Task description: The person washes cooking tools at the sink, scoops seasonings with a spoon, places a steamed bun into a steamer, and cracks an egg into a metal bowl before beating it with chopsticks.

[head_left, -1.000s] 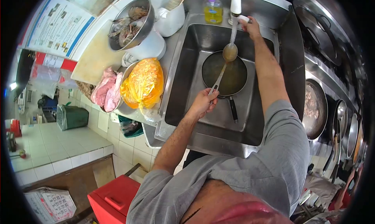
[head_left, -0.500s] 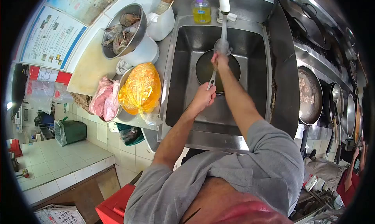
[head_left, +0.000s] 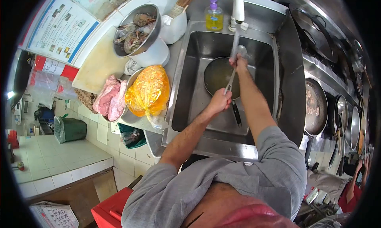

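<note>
My left hand [head_left: 219, 101] is closed round the handle end of a metal ladle [head_left: 229, 84], held over the sink [head_left: 186, 109]. Higher up, my right hand [head_left: 239, 63] has its fingers closed about the ladle's neck, just below the bowl. Water from the white faucet [head_left: 238, 9] runs down onto the bowl and those fingers. Under both hands, a dark frying pan [head_left: 214, 78] lies in the basin with cloudy liquid inside, its black handle pointing toward me.
Left of the sink are a steel bowl of shrimp [head_left: 137, 33], raw meat [head_left: 109, 99] and a yellow-orange filled plastic bag [head_left: 147, 91]. A soap bottle [head_left: 214, 17] stands behind the basin. On the right, past a metal partition [head_left: 291, 77], a pan with food [head_left: 315, 107] sits on the stove.
The ladle bowl has turned and shows more clearly beside the water stream. The pan's black handle now shows past my left hand. The whole view has shifted slightly.
</note>
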A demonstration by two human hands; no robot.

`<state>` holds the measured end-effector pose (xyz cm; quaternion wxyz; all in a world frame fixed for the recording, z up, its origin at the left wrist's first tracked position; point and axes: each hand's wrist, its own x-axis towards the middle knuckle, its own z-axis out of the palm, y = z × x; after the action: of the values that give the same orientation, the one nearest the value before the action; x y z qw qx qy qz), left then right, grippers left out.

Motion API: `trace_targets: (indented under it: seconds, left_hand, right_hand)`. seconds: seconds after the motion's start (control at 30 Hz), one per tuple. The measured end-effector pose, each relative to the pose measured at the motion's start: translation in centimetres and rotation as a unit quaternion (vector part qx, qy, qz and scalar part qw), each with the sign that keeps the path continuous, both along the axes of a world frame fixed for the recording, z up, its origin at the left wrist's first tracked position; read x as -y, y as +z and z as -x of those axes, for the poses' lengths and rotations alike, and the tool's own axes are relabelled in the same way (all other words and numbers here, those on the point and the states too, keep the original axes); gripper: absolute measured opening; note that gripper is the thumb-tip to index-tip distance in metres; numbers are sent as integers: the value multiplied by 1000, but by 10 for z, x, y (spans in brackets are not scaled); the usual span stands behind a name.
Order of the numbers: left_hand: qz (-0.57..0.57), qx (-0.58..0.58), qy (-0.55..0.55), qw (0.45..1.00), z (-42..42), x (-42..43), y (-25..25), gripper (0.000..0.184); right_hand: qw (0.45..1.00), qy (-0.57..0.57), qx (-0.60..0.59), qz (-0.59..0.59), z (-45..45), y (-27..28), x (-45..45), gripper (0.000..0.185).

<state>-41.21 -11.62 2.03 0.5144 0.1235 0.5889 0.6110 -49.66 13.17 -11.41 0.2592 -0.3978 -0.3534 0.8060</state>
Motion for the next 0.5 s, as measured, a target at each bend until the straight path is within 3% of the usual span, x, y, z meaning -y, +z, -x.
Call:
trace_targets:
  seconds: [0.03,0.1,0.13,0.2,0.23,0.27,0.37,0.43,0.5]
  left_hand:
    - [11,12,-1,1000,0,3,6,15]
    - [1,49,10,999,-5,16,21,15]
    - [-5,92,13,996,-4,24,25,16]
    - [2,98,3,995,2,29,25,15]
    - [-9,82,4,997,7,25,27,15]
    - [-19,65,8,998,9,24,28,15]
    - [-1,60,-1,998,5,27,29,15]
    - [19,51,-15,998,6,30,25,15]
    - [14,29,-53,998,7,23,20,15]
  right_hand:
    - [1000,7,-5,1,4,3,-6,14]
    - [977,-52,-13,-207,13,11,-19,18]
    - [978,-50,-15,-203,14,27,-12,18]
    - [989,63,-116,-64,-2,50,5,21]
    - [979,80,-188,-27,-3,41,13,27]
    - [973,170,-157,-6,2,28,14,33]
    - [979,158,-126,8,-3,42,20,28]
    - [992,-22,-105,-65,-3,55,12,24]
    - [996,-54,-73,-9,-5,52,30,21]
